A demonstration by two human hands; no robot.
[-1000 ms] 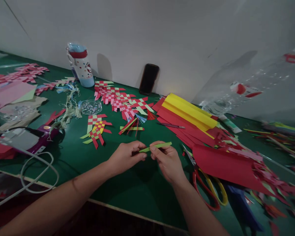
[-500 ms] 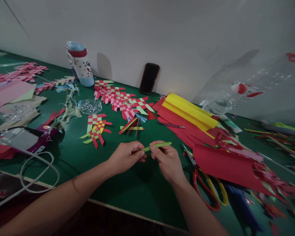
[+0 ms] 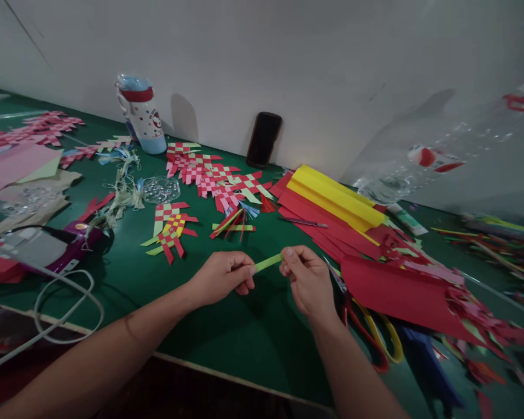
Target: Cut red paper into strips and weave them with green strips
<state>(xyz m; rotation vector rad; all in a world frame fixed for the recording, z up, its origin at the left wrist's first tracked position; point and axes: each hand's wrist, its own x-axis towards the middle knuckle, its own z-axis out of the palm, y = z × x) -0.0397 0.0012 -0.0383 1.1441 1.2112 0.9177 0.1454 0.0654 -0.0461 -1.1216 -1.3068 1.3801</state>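
Apparently a papercraft workspace, green table [image 3: 262, 343], woven paper shapes [image 3: 195, 173], red sheets [image 3: 393, 294], scissors [image 3: 370, 323]

I'm looking down at a smooth green tabletop [image 3: 262, 355] with a pale front edge. Near its middle I have a heap of red, pink and pale-green woven paper fish [image 3: 209, 171], and nearer the front a smaller cluster of red, yellow and green woven paper pieces [image 3: 172, 230]. Beside them on my left sit a clear shallow dish of shiny beads [image 3: 161, 190] and a tangle of pale green and blue thread tassels [image 3: 124, 189]. A white dotted bottle with a red-and-blue top [image 3: 144, 122] stands upright at the back; a black phone [image 3: 264, 139] leans beyond the heap. On my right, flat red paper sheets [image 3: 303, 212] spread out, with red-and-yellow-handled scissors [image 3: 369, 334] just in front.
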